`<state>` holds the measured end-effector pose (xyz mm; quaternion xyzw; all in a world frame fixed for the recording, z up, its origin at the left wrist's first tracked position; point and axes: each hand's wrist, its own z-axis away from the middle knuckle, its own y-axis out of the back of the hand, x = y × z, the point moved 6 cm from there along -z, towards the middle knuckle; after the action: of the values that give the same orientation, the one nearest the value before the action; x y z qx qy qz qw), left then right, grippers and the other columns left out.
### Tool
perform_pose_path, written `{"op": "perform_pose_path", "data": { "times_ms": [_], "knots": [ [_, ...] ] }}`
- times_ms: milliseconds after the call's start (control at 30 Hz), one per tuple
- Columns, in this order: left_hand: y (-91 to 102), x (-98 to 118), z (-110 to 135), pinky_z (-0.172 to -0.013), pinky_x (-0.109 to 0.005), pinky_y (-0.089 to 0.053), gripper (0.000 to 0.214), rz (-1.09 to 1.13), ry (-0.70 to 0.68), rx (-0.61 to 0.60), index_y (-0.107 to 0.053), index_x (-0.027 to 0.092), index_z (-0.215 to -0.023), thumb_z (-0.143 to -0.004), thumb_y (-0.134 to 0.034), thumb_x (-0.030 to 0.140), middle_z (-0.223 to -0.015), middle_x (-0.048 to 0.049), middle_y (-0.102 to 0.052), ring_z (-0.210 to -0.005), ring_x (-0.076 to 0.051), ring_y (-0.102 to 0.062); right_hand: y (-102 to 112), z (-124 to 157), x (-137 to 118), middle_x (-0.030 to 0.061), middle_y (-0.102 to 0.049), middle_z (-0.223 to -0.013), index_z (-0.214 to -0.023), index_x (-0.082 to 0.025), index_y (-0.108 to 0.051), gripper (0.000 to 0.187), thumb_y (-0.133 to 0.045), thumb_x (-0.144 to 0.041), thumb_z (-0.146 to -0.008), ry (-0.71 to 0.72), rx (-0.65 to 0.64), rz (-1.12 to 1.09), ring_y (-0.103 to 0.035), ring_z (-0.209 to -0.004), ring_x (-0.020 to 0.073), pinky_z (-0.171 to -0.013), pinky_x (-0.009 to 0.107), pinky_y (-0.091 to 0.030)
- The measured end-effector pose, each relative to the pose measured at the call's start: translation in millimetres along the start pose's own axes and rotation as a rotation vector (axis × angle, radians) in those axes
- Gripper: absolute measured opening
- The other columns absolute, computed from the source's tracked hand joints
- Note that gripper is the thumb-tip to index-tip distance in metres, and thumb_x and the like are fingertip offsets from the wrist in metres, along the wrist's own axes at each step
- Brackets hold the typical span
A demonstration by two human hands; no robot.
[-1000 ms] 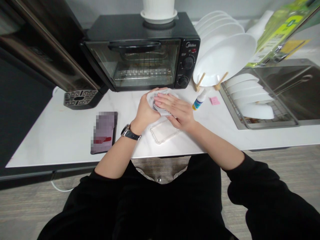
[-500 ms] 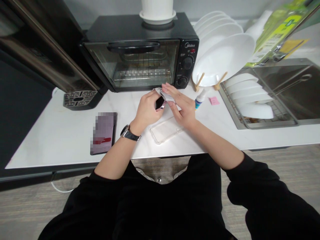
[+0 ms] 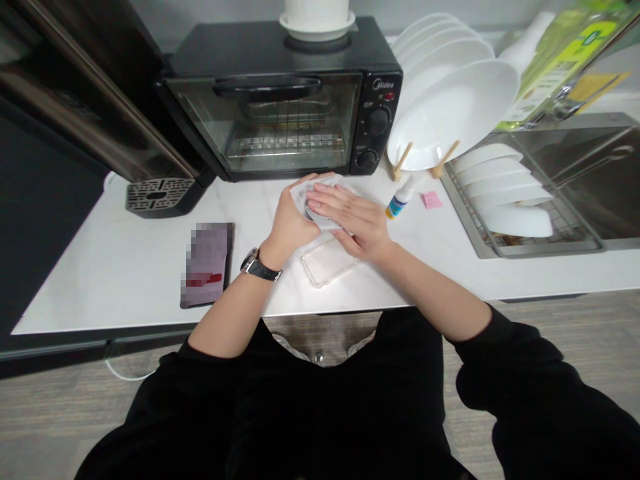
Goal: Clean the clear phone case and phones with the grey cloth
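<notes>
Clear case [image 3: 327,261] on the bench [image 3: 125,280]; left of it, a phone [image 3: 207,267]; just beyond it, left hand [image 3: 294,219] grasping a largely hidden object [image 3: 310,212], right hand [image 3: 363,221] flat over its white cloth [image 3: 300,195], grip indeterminable; farther beyond it, a black oven [image 3: 280,123]

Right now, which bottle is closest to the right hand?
The small blue-labelled bottle, on the counter beside the right hand; the big green bottle is farther off.
</notes>
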<state>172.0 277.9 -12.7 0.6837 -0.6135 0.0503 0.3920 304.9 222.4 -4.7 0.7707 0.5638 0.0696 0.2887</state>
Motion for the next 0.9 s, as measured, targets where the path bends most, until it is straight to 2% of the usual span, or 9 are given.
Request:
{"op": "perform_pose_path", "data": {
  "times_ms": [100,167,267,400,500,600,700,833,900],
  "knots": [
    [1.5,4.7,-4.0,-0.097,-0.047,-0.064,0.026,-0.081,-0.003,-0.009,-0.068,0.023,-0.107,-0.09,-0.072,0.043,-0.108,-0.0089,-0.079,-0.103,-0.029,-0.077,4.6,-1.3,1.4,-0.0002,-0.067,-0.157,-0.163,-0.036,-0.048,0.052,-0.039,-0.046,-0.112,0.018,0.058,-0.015,-0.056,-0.153,0.0222,-0.127,0.053,-0.05],
    [2.7,8.2,-6.4,-0.091,-0.046,-0.064,0.015,-0.173,-0.012,-0.012,-0.066,0.023,-0.095,-0.09,-0.069,0.037,-0.098,-0.0081,-0.077,-0.097,-0.029,-0.076,9.3,-2.1,3.4,-0.001,-0.066,-0.158,-0.163,-0.037,-0.047,0.051,-0.042,-0.042,-0.112,-0.004,0.117,-0.017,-0.056,-0.153,0.0225,-0.129,0.052,-0.049],
    [4.0,13.0,-8.3,-0.087,-0.043,-0.061,0.014,-0.228,-0.036,-0.008,-0.065,0.023,-0.093,-0.093,-0.066,0.037,-0.095,-0.0084,-0.076,-0.095,-0.029,-0.075,14.9,-2.4,7.5,-0.0018,-0.065,-0.158,-0.16,-0.037,-0.052,0.049,-0.046,-0.036,-0.112,-0.077,0.189,-0.005,-0.058,-0.151,0.0228,-0.131,0.048,-0.048],
    [4.7,17.8,-8.3,-0.08,-0.04,-0.059,0.015,-0.217,-0.078,0.005,-0.064,0.023,-0.092,-0.095,-0.061,0.038,-0.092,-0.0077,-0.075,-0.088,-0.027,-0.073,16.9,-1.7,7.3,-0.002,-0.064,-0.159,-0.16,-0.035,-0.053,0.049,-0.047,-0.029,-0.111,-0.07,0.233,0.0,-0.059,-0.15,0.0226,-0.129,0.046,-0.051],
    [4.8,16.5,-7.7,-0.078,-0.04,-0.059,0.014,-0.227,-0.068,0.013,-0.062,0.023,-0.09,-0.094,-0.063,0.037,-0.089,-0.0073,-0.074,-0.085,-0.027,-0.073,15.4,-1.1,8.7,-0.0015,-0.065,-0.158,-0.16,-0.036,-0.052,0.05,-0.046,-0.03,-0.111,-0.079,0.222,0.011,-0.059,-0.151,0.0227,-0.13,0.047,-0.05],
    [4.4,10.5,-7.0,-0.083,-0.043,-0.061,0.015,-0.253,-0.019,0.016,-0.062,0.023,-0.085,-0.091,-0.066,0.036,-0.085,-0.0071,-0.073,-0.087,-0.028,-0.074,11.8,-0.5,9.6,-0.0014,-0.066,-0.158,-0.162,-0.036,-0.049,0.051,-0.042,-0.038,-0.112,-0.087,0.168,0.027,-0.056,-0.153,0.0242,-0.129,0.051,-0.049],
    [3.4,4.5,-5.8,-0.093,-0.046,-0.063,0.013,-0.215,0.012,0.005,-0.067,0.024,-0.093,-0.09,-0.069,0.036,-0.095,-0.0076,-0.077,-0.099,-0.031,-0.077,7.3,-0.3,6.3,-0.0018,-0.066,-0.157,-0.163,-0.038,-0.047,0.052,-0.04,-0.046,-0.112,-0.053,0.094,0.016,-0.054,-0.155,0.0236,-0.129,0.054,-0.048],
    [2.2,3.7,-2.4,-0.109,-0.051,-0.061,0.042,-0.07,-0.02,-0.01,-0.067,0.025,-0.127,-0.09,-0.073,0.046,-0.126,-0.0082,-0.079,-0.119,-0.03,-0.076,3.3,-1.1,-0.1,-0.0016,-0.068,-0.154,-0.161,-0.039,-0.051,0.053,-0.036,-0.053,-0.112,-0.019,0.009,-0.015,-0.056,-0.153,0.0229,-0.128,0.054,-0.047],
    [1.9,2.5,-0.7,-0.114,-0.053,-0.059,0.052,-0.037,0.004,-0.012,-0.064,0.027,-0.135,-0.09,-0.075,0.052,-0.134,-0.0085,-0.076,-0.126,-0.031,-0.074,2.7,-1.5,-1.8,-0.0013,-0.068,-0.155,-0.161,-0.038,-0.051,0.053,-0.035,-0.053,-0.112,-0.019,-0.016,-0.011,-0.055,-0.154,0.0224,-0.128,0.054,-0.047]
  ]
}}
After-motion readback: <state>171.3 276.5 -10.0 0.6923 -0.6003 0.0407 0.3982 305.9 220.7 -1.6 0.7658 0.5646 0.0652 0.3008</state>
